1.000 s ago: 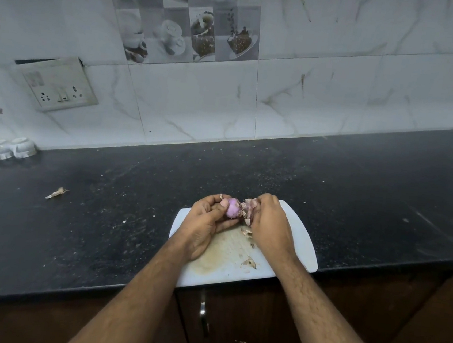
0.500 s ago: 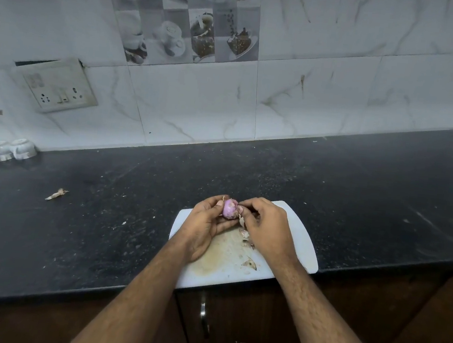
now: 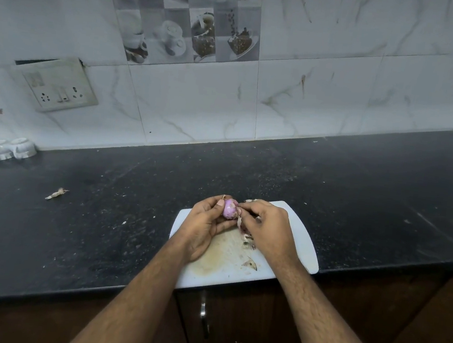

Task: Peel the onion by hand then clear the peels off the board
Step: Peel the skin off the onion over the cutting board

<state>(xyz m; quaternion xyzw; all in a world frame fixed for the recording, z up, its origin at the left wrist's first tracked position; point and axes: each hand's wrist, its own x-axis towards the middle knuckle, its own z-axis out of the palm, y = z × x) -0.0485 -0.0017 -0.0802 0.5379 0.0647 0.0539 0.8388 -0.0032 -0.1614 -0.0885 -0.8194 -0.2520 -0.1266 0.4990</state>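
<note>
A small purple onion [image 3: 229, 209] is held above the far end of the white cutting board [image 3: 300, 240]. My left hand [image 3: 204, 225] grips it from the left, thumb on top. From the right, my right hand [image 3: 265, 228] pinches a flap of skin that hangs off the onion's right side. Loose peels [image 3: 249, 263] lie on the stained middle of the board, partly hidden under my right hand.
The board sits at the front edge of a black stone counter [image 3: 103, 214]. One stray peel [image 3: 56, 193] lies on the counter to the left. White cups [image 3: 1, 149] stand at the far left by the tiled wall. A cabinet handle [image 3: 204, 320] is below.
The onion has turned in my left hand and shows more bare purple surface. My right hand has shifted in closer and now pinches skin at the onion's right side.
</note>
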